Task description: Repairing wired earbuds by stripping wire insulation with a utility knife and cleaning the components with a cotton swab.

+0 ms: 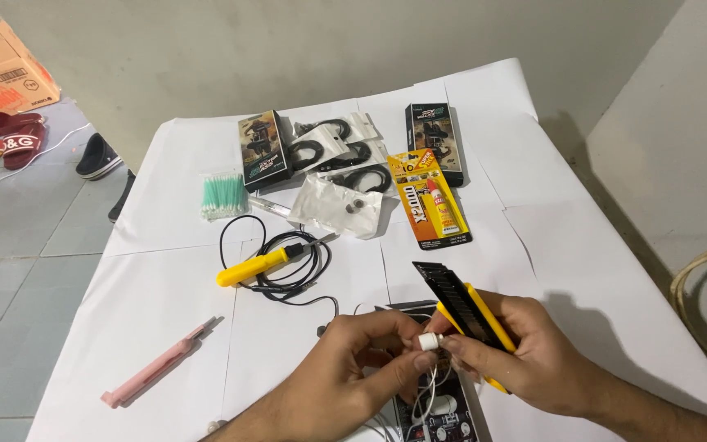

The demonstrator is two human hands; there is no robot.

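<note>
My left hand [352, 368] pinches a small white earbud [429, 341] between thumb and fingers, its thin white cable [433, 385] hanging down. My right hand [517, 352] grips a yellow utility knife [468, 309] with its black blade extended up and to the left; its fingertips also touch the earbud. Both hands hover over a dark box [439, 413] at the near edge of the white paper-covered table [165, 327].
On the table lie a yellow soldering iron with a black cord [259, 266], a pink pen-shaped tool [157, 372], green-tipped swabs [222, 196], an orange glue pack [431, 200], two dark boxes [263, 151], and clear bags of black rings [341, 155]. Sandals [10, 135] sit on the floor at left.
</note>
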